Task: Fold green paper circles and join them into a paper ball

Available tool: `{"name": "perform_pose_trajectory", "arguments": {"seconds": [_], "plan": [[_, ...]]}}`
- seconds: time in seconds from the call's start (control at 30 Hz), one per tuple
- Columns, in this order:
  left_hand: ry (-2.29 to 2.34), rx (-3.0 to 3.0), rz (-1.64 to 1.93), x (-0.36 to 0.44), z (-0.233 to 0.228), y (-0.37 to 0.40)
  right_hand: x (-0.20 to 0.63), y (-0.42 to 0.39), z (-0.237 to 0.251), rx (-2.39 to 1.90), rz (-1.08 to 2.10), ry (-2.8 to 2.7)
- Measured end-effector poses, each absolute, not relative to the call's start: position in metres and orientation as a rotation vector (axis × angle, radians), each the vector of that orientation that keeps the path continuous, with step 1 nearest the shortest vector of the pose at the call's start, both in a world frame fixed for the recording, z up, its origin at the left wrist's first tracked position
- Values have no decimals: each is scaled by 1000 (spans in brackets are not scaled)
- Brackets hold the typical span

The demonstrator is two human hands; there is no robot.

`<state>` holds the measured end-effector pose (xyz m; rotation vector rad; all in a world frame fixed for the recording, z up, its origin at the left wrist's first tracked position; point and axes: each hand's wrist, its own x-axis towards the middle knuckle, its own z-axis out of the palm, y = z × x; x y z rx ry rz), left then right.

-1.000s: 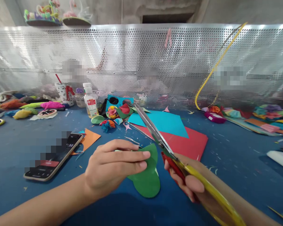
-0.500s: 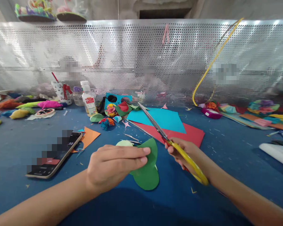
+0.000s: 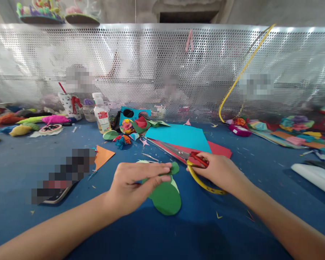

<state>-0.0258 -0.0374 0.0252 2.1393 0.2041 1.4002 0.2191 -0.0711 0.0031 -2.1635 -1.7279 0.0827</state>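
Note:
My left hand (image 3: 138, 186) is closed, its thumb and fingers pinching a green paper piece (image 3: 174, 168) whose rounded end sticks out past the fingertips. Just below lies a rounded green paper cutout (image 3: 166, 198), partly over pale green paper (image 3: 174, 184); whether the pinched piece joins it is hidden by the fingers. My right hand (image 3: 215, 168) grips scissors (image 3: 191, 159) by their red and yellow handles. Their blades point to the upper left, low over the red paper (image 3: 220, 148) and apart from the green pieces.
Blue paper (image 3: 178, 135) overlaps the red sheet. A phone (image 3: 62, 180) and orange paper (image 3: 103, 157) lie to the left. Behind stand a clear bottle (image 3: 102, 117) and a cup (image 3: 70, 106), before a perforated metal panel (image 3: 146, 72). A white object (image 3: 314, 178) is far right.
The scissors have swung down from a raised angle to lie low and flatter, the right hand turning with them. My left hand's fingers have tilted the green piece flatter.

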Motion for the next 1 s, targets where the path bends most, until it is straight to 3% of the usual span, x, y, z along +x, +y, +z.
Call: {"name": "perform_pose_trajectory", "arguments": {"seconds": [0.17, 0.43, 0.57, 0.7, 1.0], "plan": [[461, 1725, 998, -20, 24, -39, 226, -67, -6, -2183, 133, -1811], [451, 1644, 947, -18, 24, -38, 219, -75, 7, -2097, -91, -1803], [561, 1637, 919, -16, 23, -39, 193, -92, 16, -1483, 352, -1796], [646, 1557, 853, -11, 19, -39, 166, -105, 11, -1262, 631, -1763], [708, 1506, 788, -3, 12, -41, 160, -107, 0, -1269, 438, -1723]]}}
